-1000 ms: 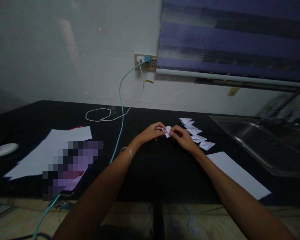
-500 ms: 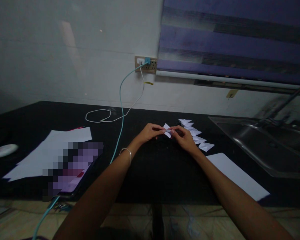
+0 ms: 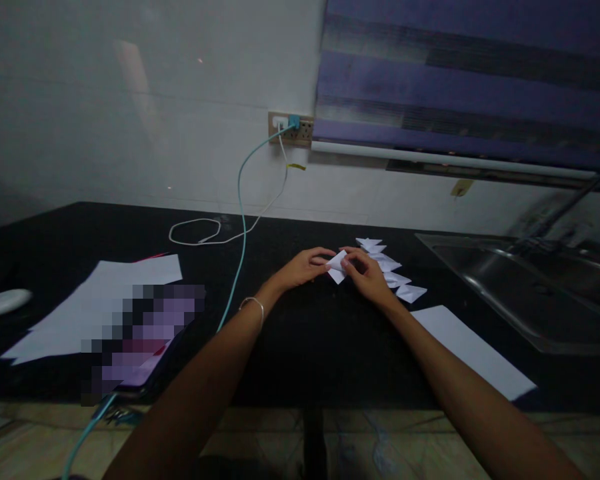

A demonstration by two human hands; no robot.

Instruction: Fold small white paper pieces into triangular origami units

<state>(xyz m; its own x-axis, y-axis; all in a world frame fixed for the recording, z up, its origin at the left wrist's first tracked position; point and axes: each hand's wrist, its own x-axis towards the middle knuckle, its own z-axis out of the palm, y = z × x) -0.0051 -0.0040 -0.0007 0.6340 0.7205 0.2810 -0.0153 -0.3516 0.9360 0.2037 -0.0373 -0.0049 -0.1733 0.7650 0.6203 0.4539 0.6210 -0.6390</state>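
Observation:
A small folded white paper [image 3: 337, 265] is held between my two hands above the dark counter. My left hand [image 3: 306, 266] pinches its left side, fingers closed on it. The thumb and fingers of my right hand [image 3: 365, 270] grip its right edge. Several folded paper pieces [image 3: 411, 293] lie in a slanting row just beyond and right of my right hand, which partly hides some of them. A flat white sheet [image 3: 473, 350] rests beside my right forearm.
White sheets [image 3: 87, 303] and a phone with a blurred screen [image 3: 153, 363] lie at left, near a white round object [image 3: 5, 302]. A teal cable [image 3: 239, 200] and a white cable [image 3: 195, 241] run from the wall outlet [image 3: 303, 131]. At right is a steel sink [image 3: 510, 293].
The folded paper has turned between my fingers and now shows a broader face, where before it looked narrower and pinched along its middle. My hands stay in nearly the same place.

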